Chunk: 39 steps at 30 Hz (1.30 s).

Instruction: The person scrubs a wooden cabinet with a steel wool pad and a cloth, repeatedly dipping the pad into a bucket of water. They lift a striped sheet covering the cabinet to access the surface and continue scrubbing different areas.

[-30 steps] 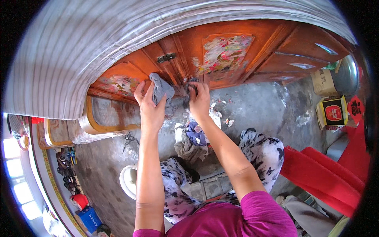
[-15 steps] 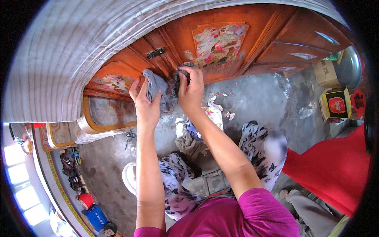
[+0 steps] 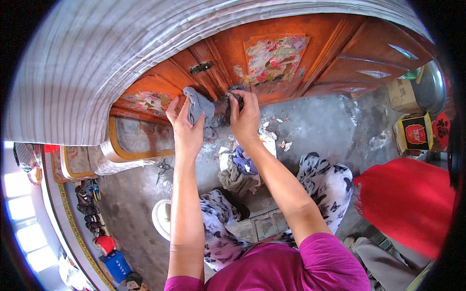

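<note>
My left hand (image 3: 186, 130) is closed on a folded grey cloth (image 3: 198, 105), held at the lower edge of an orange-brown wooden cabinet (image 3: 225, 36). Just to the right, my right hand (image 3: 246, 121) pinches a dark grey, rough-looking wad (image 3: 236, 97) against the bottom of the same cabinet front, below its dark metal latch (image 3: 200, 67). My fingers partly cover the wad, so its exact kind is unclear. Worn, peeling coloured paper (image 3: 275, 59) covers the door panel above my right hand, and a similar patch (image 3: 148, 101) lies left of the cloth.
Paper scraps, a purple cloth (image 3: 244, 162) and a grey-brown cloth (image 3: 237, 180) lie on the concrete floor between my knees. Scissors (image 3: 164, 168) and a white bucket (image 3: 161, 218) are to the left. Boxes (image 3: 415, 133) and red fabric (image 3: 407, 201) stand at the right.
The whole view has shifted slightly, so the cabinet and both hands appear a little farther right. Both hands keep their hold, with little visible movement against the cabinet.
</note>
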Tool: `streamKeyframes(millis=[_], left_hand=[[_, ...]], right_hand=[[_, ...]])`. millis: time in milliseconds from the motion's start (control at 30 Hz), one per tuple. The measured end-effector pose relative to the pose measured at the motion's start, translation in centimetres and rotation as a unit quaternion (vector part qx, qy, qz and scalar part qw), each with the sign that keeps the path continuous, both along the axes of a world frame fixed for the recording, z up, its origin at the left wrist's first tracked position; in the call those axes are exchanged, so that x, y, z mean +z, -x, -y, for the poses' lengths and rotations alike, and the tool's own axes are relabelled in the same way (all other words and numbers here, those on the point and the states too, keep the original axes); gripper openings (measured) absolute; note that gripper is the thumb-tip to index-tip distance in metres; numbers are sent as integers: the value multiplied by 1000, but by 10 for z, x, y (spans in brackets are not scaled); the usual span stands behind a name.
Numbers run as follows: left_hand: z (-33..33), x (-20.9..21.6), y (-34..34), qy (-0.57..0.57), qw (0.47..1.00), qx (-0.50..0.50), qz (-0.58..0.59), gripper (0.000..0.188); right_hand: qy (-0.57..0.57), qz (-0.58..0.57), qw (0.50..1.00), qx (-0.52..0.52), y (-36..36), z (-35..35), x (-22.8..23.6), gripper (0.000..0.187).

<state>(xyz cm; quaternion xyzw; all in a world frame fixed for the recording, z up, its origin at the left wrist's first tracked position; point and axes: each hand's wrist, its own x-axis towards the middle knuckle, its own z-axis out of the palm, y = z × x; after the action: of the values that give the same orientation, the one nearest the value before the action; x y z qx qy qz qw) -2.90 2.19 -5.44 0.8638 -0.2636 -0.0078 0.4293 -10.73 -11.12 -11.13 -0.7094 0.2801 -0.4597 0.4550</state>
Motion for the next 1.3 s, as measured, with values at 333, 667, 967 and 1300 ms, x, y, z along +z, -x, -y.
streamKeyframes(millis=[333, 667, 967, 1300], left_hand=[[0, 0, 1, -17, 999, 1, 34, 58], [2, 3, 5, -22, 1000, -2, 19, 60], [3, 7, 8, -29, 999, -14, 26, 64], [-5, 8, 4, -29, 1000, -3, 9, 64]], right_hand=[[28, -15, 999, -21, 3, 0, -16, 12], [-7, -34, 999, -40, 9, -2, -26, 12], [177, 67, 981, -42, -24, 26, 16, 17], [197, 104, 975, 6, -22, 26, 54, 26]])
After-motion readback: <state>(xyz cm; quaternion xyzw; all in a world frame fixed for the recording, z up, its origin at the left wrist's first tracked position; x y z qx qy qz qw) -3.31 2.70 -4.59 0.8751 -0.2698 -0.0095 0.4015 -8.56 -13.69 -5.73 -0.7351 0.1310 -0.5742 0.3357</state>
